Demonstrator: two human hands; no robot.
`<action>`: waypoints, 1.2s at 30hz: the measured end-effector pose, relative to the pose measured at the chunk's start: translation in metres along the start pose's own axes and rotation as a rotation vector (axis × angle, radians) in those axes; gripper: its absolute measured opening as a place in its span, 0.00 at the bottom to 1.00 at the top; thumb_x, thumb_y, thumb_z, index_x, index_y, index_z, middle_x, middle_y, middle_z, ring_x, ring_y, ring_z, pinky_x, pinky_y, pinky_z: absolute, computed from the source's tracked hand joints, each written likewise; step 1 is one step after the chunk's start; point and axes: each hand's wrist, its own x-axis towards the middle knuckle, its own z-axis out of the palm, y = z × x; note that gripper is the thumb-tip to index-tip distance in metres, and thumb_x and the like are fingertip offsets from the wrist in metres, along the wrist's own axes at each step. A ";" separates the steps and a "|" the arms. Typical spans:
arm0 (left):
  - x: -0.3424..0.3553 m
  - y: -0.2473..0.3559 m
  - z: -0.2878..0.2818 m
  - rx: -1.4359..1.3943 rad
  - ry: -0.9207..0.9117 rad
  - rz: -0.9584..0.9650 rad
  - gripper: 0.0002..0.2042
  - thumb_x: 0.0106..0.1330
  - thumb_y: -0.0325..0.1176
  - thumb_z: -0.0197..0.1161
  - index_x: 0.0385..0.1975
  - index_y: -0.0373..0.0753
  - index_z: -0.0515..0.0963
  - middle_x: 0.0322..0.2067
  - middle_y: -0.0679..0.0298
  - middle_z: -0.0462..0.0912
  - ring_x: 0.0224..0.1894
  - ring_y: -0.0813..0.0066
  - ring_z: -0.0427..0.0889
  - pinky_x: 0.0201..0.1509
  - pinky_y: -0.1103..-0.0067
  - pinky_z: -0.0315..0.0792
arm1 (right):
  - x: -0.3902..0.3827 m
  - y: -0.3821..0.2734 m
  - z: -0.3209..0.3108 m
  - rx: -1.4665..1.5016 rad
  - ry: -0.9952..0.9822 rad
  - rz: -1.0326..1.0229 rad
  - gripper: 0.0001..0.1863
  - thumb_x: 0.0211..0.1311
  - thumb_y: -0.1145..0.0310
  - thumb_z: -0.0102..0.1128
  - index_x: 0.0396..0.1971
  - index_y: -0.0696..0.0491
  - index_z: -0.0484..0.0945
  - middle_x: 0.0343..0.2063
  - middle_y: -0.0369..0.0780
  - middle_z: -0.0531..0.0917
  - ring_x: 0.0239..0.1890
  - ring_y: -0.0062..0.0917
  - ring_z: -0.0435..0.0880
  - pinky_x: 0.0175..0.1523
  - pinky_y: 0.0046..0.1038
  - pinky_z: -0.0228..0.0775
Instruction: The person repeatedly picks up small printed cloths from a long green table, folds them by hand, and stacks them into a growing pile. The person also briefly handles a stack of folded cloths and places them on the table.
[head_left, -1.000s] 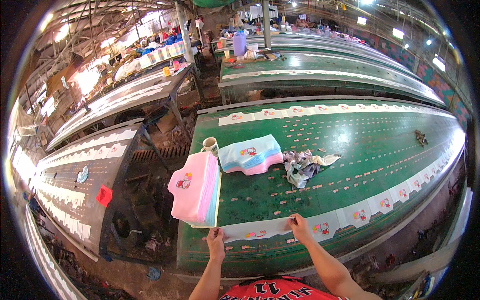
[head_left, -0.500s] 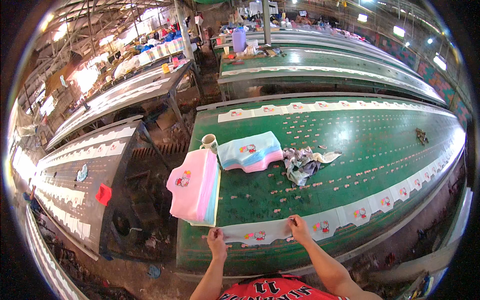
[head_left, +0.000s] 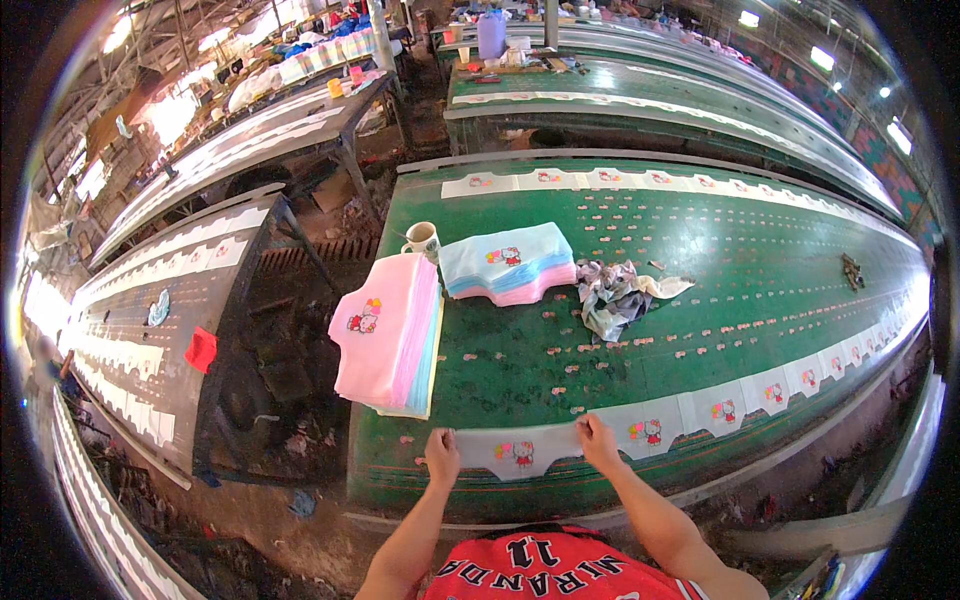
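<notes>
A white fabric panel [head_left: 480, 449] with a small printed cartoon figure is stretched between my hands near the front edge of the green table. My left hand [head_left: 442, 462] pinches its left upper corner, and my right hand [head_left: 599, 444] pinches the right upper corner. To the right, a similar printed panel [head_left: 662, 412] begins a row along the table's front edge. Just beyond my left hand stands a tall stack of pink, blue and pale yellow printed panels [head_left: 378, 325]. Behind it lies a second stack, light blue over pink [head_left: 540, 244].
A mug [head_left: 421, 240] stands behind the stacks. A crumpled grey cloth [head_left: 612, 300] lies right of them on the green table [head_left: 490, 375]. Another white row [head_left: 625, 183] runs along the far edge. A dark table with a red cloth [head_left: 201, 350] stands left across a gap.
My hands have drawn the panel slightly toward me, away from the pink stack, keeping hold of both corners. The view has tilted, so the table sits higher in the picture.
</notes>
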 end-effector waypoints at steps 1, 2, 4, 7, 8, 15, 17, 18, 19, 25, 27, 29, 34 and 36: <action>0.016 0.002 0.006 0.009 0.009 0.060 0.07 0.69 0.31 0.57 0.35 0.33 0.73 0.28 0.50 0.79 0.32 0.54 0.80 0.36 0.66 0.71 | 0.019 0.005 0.001 -0.037 0.036 -0.076 0.09 0.64 0.69 0.58 0.40 0.57 0.77 0.26 0.48 0.82 0.28 0.38 0.82 0.34 0.35 0.72; 0.033 0.008 0.013 -0.001 0.015 0.011 0.07 0.68 0.31 0.57 0.35 0.33 0.73 0.29 0.50 0.79 0.33 0.52 0.80 0.37 0.65 0.71 | 0.035 0.010 0.003 -0.075 0.065 -0.149 0.08 0.64 0.69 0.59 0.39 0.57 0.78 0.26 0.48 0.82 0.28 0.40 0.82 0.34 0.35 0.72; 0.061 0.011 0.024 -0.006 0.044 -0.036 0.06 0.68 0.30 0.57 0.35 0.34 0.73 0.29 0.49 0.79 0.35 0.50 0.80 0.37 0.63 0.71 | 0.067 -0.002 0.004 -0.059 0.082 -0.136 0.08 0.62 0.69 0.60 0.37 0.57 0.78 0.26 0.48 0.82 0.28 0.40 0.82 0.34 0.35 0.72; 0.102 0.012 0.048 0.020 0.091 -0.029 0.05 0.68 0.29 0.56 0.34 0.35 0.73 0.30 0.48 0.79 0.36 0.47 0.79 0.39 0.61 0.70 | 0.104 -0.011 0.007 -0.057 0.093 -0.149 0.08 0.61 0.69 0.61 0.36 0.57 0.78 0.26 0.48 0.82 0.29 0.41 0.82 0.35 0.36 0.72; 0.111 0.010 0.055 0.058 0.072 -0.046 0.05 0.68 0.29 0.55 0.34 0.35 0.73 0.31 0.48 0.79 0.37 0.46 0.79 0.39 0.60 0.70 | 0.114 -0.009 0.010 -0.059 0.092 -0.144 0.08 0.61 0.69 0.61 0.36 0.57 0.78 0.26 0.49 0.82 0.29 0.42 0.82 0.35 0.37 0.72; 0.147 -0.004 0.086 0.149 0.028 -0.078 0.05 0.67 0.29 0.54 0.37 0.35 0.73 0.35 0.47 0.79 0.42 0.46 0.77 0.44 0.58 0.69 | 0.156 0.013 0.023 -0.141 0.161 -0.182 0.08 0.60 0.70 0.62 0.31 0.59 0.77 0.22 0.48 0.80 0.25 0.40 0.80 0.32 0.37 0.68; 0.148 -0.007 0.086 0.176 -0.008 -0.093 0.06 0.66 0.29 0.54 0.40 0.35 0.72 0.37 0.48 0.79 0.44 0.47 0.77 0.46 0.59 0.69 | 0.159 0.009 0.024 -0.176 0.131 -0.111 0.08 0.60 0.70 0.61 0.31 0.59 0.76 0.23 0.48 0.80 0.26 0.41 0.80 0.32 0.38 0.68; 0.147 -0.007 0.086 0.183 -0.041 -0.120 0.08 0.66 0.28 0.55 0.41 0.35 0.72 0.38 0.48 0.78 0.44 0.47 0.76 0.47 0.59 0.69 | 0.159 0.009 0.024 -0.194 0.117 -0.077 0.08 0.60 0.68 0.61 0.33 0.59 0.77 0.25 0.49 0.81 0.29 0.43 0.81 0.35 0.39 0.70; 0.145 -0.007 0.086 0.190 -0.074 -0.149 0.09 0.66 0.28 0.55 0.43 0.34 0.71 0.39 0.49 0.78 0.45 0.48 0.76 0.48 0.60 0.69 | 0.158 0.009 0.024 -0.212 0.101 -0.043 0.09 0.61 0.67 0.61 0.34 0.58 0.78 0.27 0.49 0.82 0.31 0.45 0.81 0.37 0.40 0.71; 0.124 0.001 0.089 0.113 0.142 0.044 0.24 0.61 0.26 0.61 0.56 0.31 0.63 0.46 0.45 0.73 0.49 0.46 0.73 0.53 0.59 0.66 | 0.160 0.049 0.024 -0.021 0.292 -0.192 0.07 0.62 0.73 0.61 0.37 0.58 0.77 0.24 0.40 0.82 0.24 0.25 0.81 0.33 0.29 0.74; 0.103 -0.005 0.079 0.184 0.109 0.110 0.24 0.60 0.27 0.62 0.55 0.31 0.63 0.49 0.45 0.71 0.55 0.47 0.69 0.58 0.57 0.60 | 0.149 0.049 0.024 0.037 0.309 -0.126 0.06 0.63 0.74 0.60 0.37 0.58 0.77 0.24 0.38 0.81 0.22 0.21 0.80 0.29 0.26 0.73; 0.072 0.001 0.068 0.273 0.143 0.219 0.23 0.60 0.27 0.62 0.55 0.32 0.63 0.51 0.46 0.70 0.57 0.48 0.67 0.60 0.56 0.58 | 0.126 0.050 0.015 0.117 0.287 0.011 0.05 0.62 0.74 0.60 0.37 0.57 0.78 0.25 0.37 0.80 0.23 0.20 0.78 0.29 0.25 0.72; 0.003 0.016 0.038 0.247 0.045 0.173 0.23 0.61 0.28 0.62 0.55 0.33 0.65 0.51 0.48 0.70 0.58 0.49 0.66 0.63 0.55 0.55 | 0.052 0.068 0.001 0.117 0.310 0.075 0.06 0.60 0.74 0.62 0.36 0.58 0.78 0.27 0.39 0.81 0.28 0.23 0.79 0.37 0.28 0.72; -0.015 0.014 0.031 0.230 0.034 0.175 0.23 0.61 0.28 0.62 0.55 0.34 0.65 0.52 0.48 0.70 0.59 0.49 0.66 0.64 0.56 0.54 | 0.021 0.072 0.001 0.104 0.311 0.086 0.06 0.60 0.74 0.62 0.36 0.58 0.78 0.26 0.39 0.81 0.28 0.23 0.79 0.36 0.28 0.72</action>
